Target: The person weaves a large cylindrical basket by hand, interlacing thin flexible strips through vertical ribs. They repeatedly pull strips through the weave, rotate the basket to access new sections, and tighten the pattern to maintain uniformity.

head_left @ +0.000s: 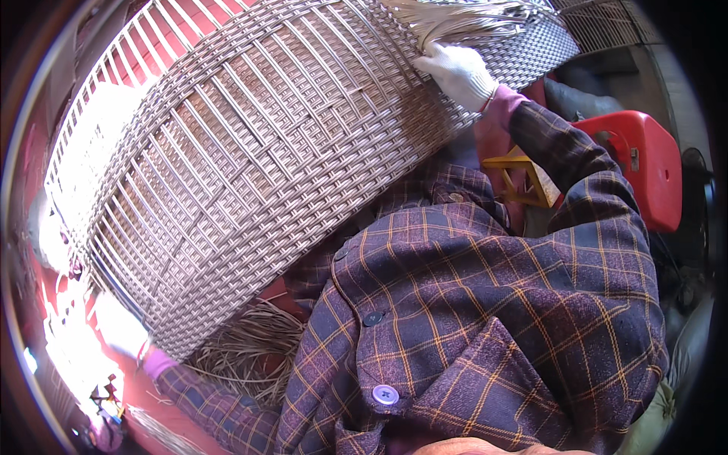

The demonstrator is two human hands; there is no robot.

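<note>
A large grey-brown woven wicker piece (334, 163) lies tilted across my front, with open rows of bare strips along its middle. At its upper right, my right hand (459, 76), in a white glove, is closed round the lower end of a bundle of loose pale wicker strips (470, 21). My left hand (121, 326), also gloved in white, is at the wicker's lower left corner. Glare washes out its fingers, so its grip cannot be made out.
Loose strips (254, 349) lie heaped below the wicker on the red floor (171, 406). To my right are a red plastic stool (644, 167) and a yellow frame-like object (527, 178). Small coloured items (106, 413) lie at the lower left, in strong sunlight.
</note>
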